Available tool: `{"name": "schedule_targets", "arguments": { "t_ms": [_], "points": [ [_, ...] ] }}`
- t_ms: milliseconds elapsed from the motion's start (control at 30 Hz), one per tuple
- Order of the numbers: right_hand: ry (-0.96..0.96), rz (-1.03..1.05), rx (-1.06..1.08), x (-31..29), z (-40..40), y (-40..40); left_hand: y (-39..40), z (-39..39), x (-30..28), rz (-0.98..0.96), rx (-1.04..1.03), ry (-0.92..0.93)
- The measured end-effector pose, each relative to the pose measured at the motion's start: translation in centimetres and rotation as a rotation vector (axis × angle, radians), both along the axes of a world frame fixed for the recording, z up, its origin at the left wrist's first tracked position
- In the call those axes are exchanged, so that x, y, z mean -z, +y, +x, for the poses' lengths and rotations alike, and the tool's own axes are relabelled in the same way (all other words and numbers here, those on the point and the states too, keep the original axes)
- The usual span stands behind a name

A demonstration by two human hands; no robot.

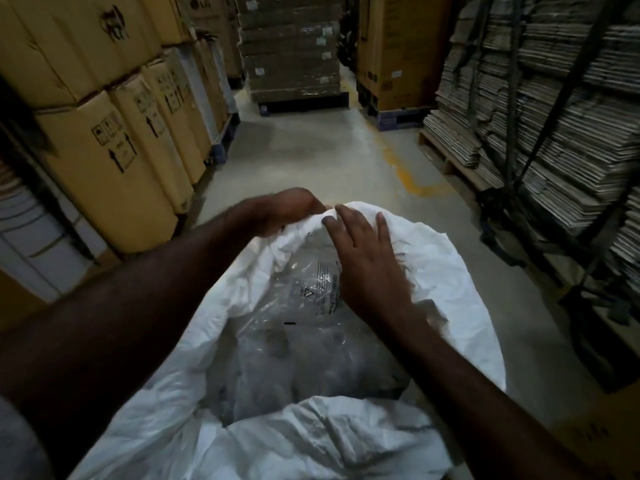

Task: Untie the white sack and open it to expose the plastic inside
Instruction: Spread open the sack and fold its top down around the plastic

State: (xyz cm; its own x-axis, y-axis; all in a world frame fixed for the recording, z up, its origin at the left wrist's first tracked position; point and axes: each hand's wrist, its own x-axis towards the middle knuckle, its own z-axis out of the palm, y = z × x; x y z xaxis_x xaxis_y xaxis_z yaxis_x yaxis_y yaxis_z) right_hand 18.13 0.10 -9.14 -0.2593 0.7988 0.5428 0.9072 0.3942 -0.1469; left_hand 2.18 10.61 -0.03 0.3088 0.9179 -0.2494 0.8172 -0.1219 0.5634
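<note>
The white sack stands on the floor in front of me with its mouth spread wide. Clear plastic with black print shows inside it. My left hand grips the far rim of the sack, its fingers curled over the bunched fabric. My right hand lies on the far rim just right of the left hand, fingers straight and spread on the fabric. The near rim of the sack folds over at the bottom of the view.
Stacked cardboard cartons line the left side. Flattened cardboard on a pallet and a dark metal frame stand on the right. Wrapped pallets close the far end of the concrete aisle.
</note>
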Motion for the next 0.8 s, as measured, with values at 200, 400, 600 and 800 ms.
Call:
{"name": "schedule_targets", "arguments": {
  "t_ms": [200,400,600,800],
  "points": [
    [0.005,-0.034,0.166,0.5,-0.1,3.5,0.1,-0.4,1.0,-0.197,-0.150,-0.414],
    [0.109,-0.142,0.140,1.5,0.0,4.8,-4.1,-1.6,5.0,0.429,0.050,0.077],
    [0.106,-0.135,0.238,1.3,0.2,6.1,-11.4,-3.7,9.4,0.803,-0.180,0.514],
    [0.155,-0.202,0.263,0.7,1.0,6.5,-8.6,-7.6,10.6,0.527,-0.351,0.431]
  ]
}}
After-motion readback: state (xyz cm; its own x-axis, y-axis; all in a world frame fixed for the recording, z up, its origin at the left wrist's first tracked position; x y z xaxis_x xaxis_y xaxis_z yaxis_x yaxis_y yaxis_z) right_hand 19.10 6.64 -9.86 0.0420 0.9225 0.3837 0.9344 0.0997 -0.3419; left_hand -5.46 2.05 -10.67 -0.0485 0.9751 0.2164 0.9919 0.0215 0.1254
